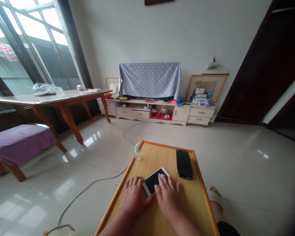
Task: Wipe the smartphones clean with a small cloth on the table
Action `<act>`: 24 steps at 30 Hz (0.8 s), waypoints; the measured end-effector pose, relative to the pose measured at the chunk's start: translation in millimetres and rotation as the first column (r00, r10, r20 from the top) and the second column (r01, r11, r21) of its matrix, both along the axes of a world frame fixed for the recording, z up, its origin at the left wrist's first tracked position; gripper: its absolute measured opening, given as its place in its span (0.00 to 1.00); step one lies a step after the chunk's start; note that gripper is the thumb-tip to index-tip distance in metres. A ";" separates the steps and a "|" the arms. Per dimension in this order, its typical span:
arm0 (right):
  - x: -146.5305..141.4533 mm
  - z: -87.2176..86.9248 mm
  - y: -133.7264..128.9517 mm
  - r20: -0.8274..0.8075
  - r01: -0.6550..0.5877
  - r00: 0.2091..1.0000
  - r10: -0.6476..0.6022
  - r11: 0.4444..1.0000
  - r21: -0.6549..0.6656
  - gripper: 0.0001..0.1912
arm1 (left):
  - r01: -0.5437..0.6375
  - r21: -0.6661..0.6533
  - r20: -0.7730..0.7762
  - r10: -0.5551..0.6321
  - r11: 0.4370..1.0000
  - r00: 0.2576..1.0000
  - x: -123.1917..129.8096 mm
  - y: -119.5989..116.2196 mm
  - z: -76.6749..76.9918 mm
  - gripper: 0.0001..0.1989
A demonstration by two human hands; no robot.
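The left hand lies flat with its fingers loosely spread, its fingertips at the lower edge of a white smartphone; the right hand's fingers are spread over a small white cloth on the dark screen, though whether they grip it or only press is hard to tell; the phone sits on a wooden tray between both hands, with a black smartphone lying apart and a small clear bottle at the far corner; beyond, a cable crosses the tiled floor towards a low cream cabinet.
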State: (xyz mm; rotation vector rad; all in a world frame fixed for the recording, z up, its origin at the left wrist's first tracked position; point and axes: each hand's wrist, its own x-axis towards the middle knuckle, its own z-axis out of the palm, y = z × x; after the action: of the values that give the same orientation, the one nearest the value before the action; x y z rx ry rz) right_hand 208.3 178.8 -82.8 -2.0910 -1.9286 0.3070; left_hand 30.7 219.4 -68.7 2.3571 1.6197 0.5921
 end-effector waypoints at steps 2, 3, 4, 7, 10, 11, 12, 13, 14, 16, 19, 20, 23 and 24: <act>-9.4 2.5 -9.7 -0.081 -0.174 0.981 0.174 0.985 0.016 0.31 | 0.014 -0.012 0.003 -0.014 1.000 1.000 -1.6 1.3 -1.9 0.24; -12.0 3.6 -13.0 -0.111 -0.235 0.965 0.237 0.972 0.028 0.29 | 0.022 -0.016 0.005 -0.022 1.000 1.000 -2.1 1.6 -2.2 0.25; -12.4 4.7 -14.3 -0.127 -0.262 0.956 0.265 0.964 0.037 0.28 | 0.027 -0.015 0.007 -0.027 1.000 1.000 -2.1 1.6 -2.1 0.25; -3.1 8.1 -5.6 -0.097 -0.155 0.983 0.157 0.987 0.033 0.28 | 0.013 0.006 0.012 -0.013 1.000 1.000 0.2 0.0 0.9 0.23; 3.8 11.0 6.1 -0.053 -0.015 0.998 0.016 1.000 0.028 0.30 | 0.000 0.011 0.010 0.000 1.000 1.000 2.2 -1.1 3.3 0.24; 2.1 11.9 6.7 -0.061 -0.018 0.998 0.020 0.999 0.026 0.30 | 0.000 0.009 0.011 0.000 1.000 1.000 2.0 -0.8 3.1 0.23; -1.5 12.8 5.4 -0.082 -0.055 0.995 0.057 0.998 0.025 0.30 | 0.003 0.004 0.013 -0.003 1.000 1.000 1.2 -0.3 2.4 0.23; -6.3 13.7 2.6 -0.115 -0.115 0.986 0.118 0.993 0.029 0.29 | 0.008 -0.001 0.012 -0.008 1.000 1.000 0.2 0.4 1.4 0.22; -11.4 14.6 -0.8 -0.151 -0.184 0.971 0.188 0.982 0.040 0.28 | 0.015 -0.009 0.009 -0.015 1.000 1.000 -1.1 1.1 0.1 0.20; -18.9 16.0 -5.8 -0.204 -0.291 0.932 0.299 0.954 0.066 0.26 | 0.027 -0.021 0.000 -0.027 0.999 1.000 -3.0 2.0 -1.9 0.19; -18.1 16.4 -0.7 -0.192 -0.279 0.939 0.287 0.958 0.066 0.25 | 0.018 -0.015 0.003 -0.018 1.000 1.000 -2.7 1.6 -1.8 0.20; -16.1 15.8 3.6 -0.169 -0.237 0.955 0.244 0.970 0.058 0.26 | 0.013 -0.008 0.007 -0.013 1.000 1.000 -1.9 1.2 -1.1 0.20; -15.1 13.3 13.4 -0.120 -0.114 0.986 0.119 0.992 0.049 0.26 | 0.006 0.006 0.016 -0.006 1.000 1.000 -0.5 0.6 0.4 0.21; -18.0 12.7 13.4 -0.124 -0.111 0.985 0.118 0.992 0.056 0.26 | 0.007 0.003 0.014 -0.008 1.000 1.000 -0.9 0.7 0.2 0.21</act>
State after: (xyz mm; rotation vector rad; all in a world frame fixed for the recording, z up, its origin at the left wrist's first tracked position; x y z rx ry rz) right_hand 190.3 192.3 -70.2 -1.8859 -1.9640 0.4029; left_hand 29.8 220.1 -68.5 2.3548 1.6045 0.6079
